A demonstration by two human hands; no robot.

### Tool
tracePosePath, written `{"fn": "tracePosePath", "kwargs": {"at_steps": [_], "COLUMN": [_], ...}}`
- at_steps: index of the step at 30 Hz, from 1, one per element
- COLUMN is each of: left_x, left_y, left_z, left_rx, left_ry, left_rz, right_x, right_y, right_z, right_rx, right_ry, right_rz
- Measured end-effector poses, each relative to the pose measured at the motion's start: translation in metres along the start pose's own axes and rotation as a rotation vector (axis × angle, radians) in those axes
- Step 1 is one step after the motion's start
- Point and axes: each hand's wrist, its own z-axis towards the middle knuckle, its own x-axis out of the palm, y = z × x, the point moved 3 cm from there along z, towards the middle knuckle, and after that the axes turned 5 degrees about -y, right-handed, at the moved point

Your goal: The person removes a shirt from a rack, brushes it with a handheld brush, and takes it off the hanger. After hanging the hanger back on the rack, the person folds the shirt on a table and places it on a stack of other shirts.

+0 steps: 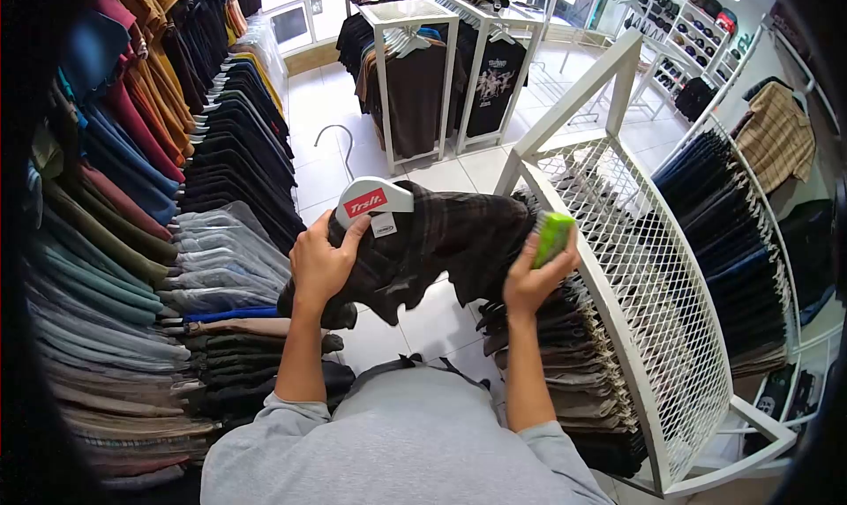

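Observation:
A dark plaid shirt (441,240) hangs from a white hanger (388,196) with a metal hook and a red label, stretched out in front of my body. My left hand (322,262) grips the shirt and hanger at the collar, its thumb beside a small white tag (384,224). On the right, a bright green brush-like object (553,239) is held in my right hand (540,271), its inner side against the shirt's right end.
Racks of hanging clothes (229,134) line the left side. A white mesh-topped rack (653,284) with hanging trousers stands close on the right. Ahead are white display stands (384,90) with shirts. Shelves of caps (679,37) are at the back right.

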Motion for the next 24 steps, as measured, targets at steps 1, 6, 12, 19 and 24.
{"fn": "tracePosePath", "kwargs": {"at_steps": [1,6,12,19,24], "left_x": [0.002,0.0,-0.008,0.002,-0.007], "left_y": [-0.002,-0.011,0.021,0.009,0.022], "left_z": [0.0,0.004,0.0,-0.002,-0.002], "left_rx": [-0.007,-0.044,-0.118,-0.103,-0.135], "left_ry": [0.005,0.044,-0.013,0.03,0.03], "left_rz": [0.003,-0.001,-0.061,-0.096,-0.136], "right_x": [0.002,0.053,0.077,0.077,0.097], "right_y": [0.026,0.061,0.0,0.061,-0.017], "right_z": [-0.002,-0.035,0.009,-0.016,-0.009], "right_rx": [-0.074,-0.244,0.115,-0.267,0.225], "right_ry": [0.022,0.36,0.166,0.277,0.309], "right_rz": [0.034,0.295,0.061,0.31,0.021]}}
